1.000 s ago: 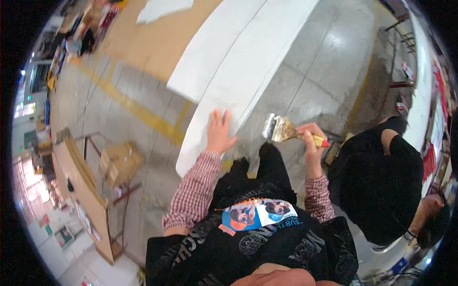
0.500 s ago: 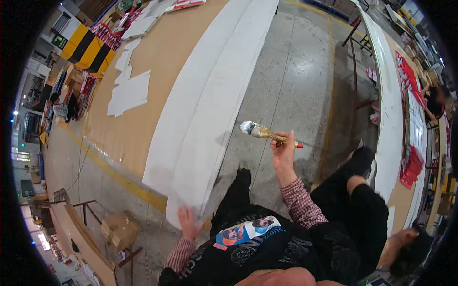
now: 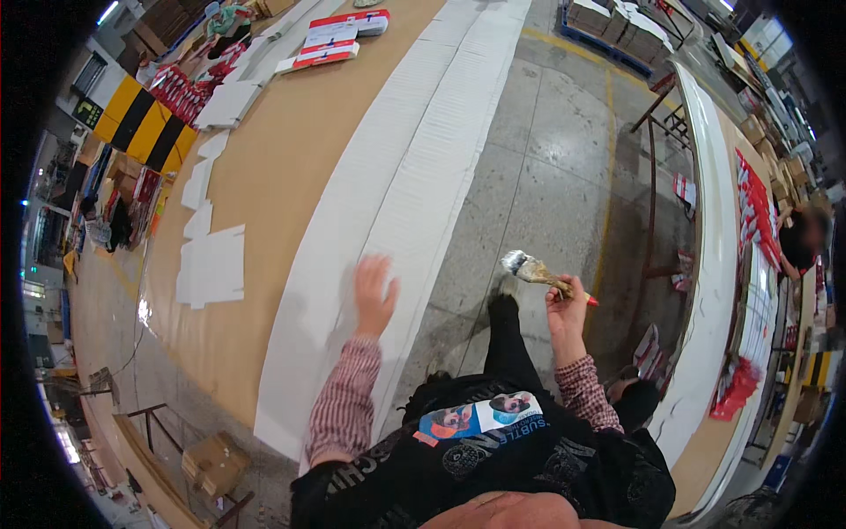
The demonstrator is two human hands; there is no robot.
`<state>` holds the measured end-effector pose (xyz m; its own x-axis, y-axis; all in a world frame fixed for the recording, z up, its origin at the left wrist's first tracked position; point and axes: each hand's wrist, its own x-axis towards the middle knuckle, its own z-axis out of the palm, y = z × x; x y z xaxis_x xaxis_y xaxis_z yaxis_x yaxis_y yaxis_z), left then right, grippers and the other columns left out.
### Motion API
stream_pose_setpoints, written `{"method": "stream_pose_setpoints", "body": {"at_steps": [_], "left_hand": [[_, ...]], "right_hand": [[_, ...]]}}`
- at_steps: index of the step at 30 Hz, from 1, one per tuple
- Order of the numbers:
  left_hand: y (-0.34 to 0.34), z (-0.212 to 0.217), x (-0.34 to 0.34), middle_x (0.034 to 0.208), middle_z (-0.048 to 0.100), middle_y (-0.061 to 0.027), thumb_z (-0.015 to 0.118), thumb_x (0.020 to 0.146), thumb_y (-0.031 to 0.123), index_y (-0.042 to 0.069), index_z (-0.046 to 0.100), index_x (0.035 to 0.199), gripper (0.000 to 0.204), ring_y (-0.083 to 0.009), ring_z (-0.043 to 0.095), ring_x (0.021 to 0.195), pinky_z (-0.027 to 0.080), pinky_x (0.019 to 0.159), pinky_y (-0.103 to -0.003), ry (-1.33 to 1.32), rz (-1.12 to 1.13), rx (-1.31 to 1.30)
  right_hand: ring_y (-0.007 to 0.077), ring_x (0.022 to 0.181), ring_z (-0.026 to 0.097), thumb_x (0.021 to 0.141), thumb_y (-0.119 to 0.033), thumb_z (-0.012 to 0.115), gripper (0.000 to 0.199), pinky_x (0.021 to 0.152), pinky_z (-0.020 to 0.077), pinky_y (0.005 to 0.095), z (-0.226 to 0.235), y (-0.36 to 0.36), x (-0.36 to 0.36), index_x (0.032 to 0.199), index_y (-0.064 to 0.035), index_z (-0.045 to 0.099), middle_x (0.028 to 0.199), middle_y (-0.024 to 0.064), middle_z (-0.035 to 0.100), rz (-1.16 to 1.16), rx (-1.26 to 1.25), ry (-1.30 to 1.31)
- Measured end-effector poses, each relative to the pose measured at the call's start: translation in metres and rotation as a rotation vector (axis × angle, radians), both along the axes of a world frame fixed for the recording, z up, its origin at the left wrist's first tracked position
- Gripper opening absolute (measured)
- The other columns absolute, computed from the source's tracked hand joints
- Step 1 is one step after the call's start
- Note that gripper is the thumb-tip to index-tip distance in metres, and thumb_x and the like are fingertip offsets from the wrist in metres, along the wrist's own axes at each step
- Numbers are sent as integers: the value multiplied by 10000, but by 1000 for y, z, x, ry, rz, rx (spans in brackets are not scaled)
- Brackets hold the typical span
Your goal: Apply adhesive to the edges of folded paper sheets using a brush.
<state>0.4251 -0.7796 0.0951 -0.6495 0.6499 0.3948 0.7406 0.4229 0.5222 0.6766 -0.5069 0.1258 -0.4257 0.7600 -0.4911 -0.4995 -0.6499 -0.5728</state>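
Note:
My left hand [image 3: 374,292] rests flat, fingers spread, on a long row of overlapping white sheets [image 3: 414,167] that runs along the edge of a long brown table [image 3: 273,167]. My right hand [image 3: 567,300] is closed on the wooden handle of a wide paintbrush [image 3: 531,269], held in the air over the grey floor, bristles pointing left toward the sheets. The brush is apart from the sheets. Both sleeves are red and white checked.
Loose white cut sheets [image 3: 211,264] lie further left on the table, with red and white packs [image 3: 330,44] at its far end. A second long table [image 3: 714,291] curves on the right, where another person [image 3: 797,238] stands. A cardboard box [image 3: 211,463] sits lower left.
My left hand has moved forward along the white sheets. The view has swung further along the table, and the brush has stayed raised in my right hand.

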Motion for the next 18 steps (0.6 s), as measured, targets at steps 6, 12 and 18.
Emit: {"method": "stream_pose_setpoints", "body": {"at_steps": [6, 12, 18], "left_hand": [[272, 11, -62, 1356, 438, -215, 594, 870, 268, 60, 481, 1307, 497, -396, 337, 1307, 291, 1069, -468, -73, -317, -204], [363, -32, -145, 1427, 320, -258, 602, 864, 337, 77, 424, 1361, 588, -426, 258, 1342, 255, 1086, -487, -158, -90, -356], [438, -50, -219, 1450, 288, -245, 606, 858, 319, 75, 404, 1372, 604, -408, 218, 1363, 223, 1094, -510, -251, 109, -464]], "right_hand": [[144, 689, 594, 929, -225, 568, 192, 605, 513, 245, 5, 184, -48, 924, -38, 609, 893, 70, 634, -62, -5, 52], [139, 727, 603, 931, -206, 583, 195, 652, 528, 250, 33, 308, -95, 1060, -61, 595, 1031, 91, 646, -95, 198, -28], [142, 743, 609, 942, -198, 566, 180, 654, 533, 258, 25, 456, -201, 1033, -44, 586, 1044, 113, 643, 37, 323, -54]]}}
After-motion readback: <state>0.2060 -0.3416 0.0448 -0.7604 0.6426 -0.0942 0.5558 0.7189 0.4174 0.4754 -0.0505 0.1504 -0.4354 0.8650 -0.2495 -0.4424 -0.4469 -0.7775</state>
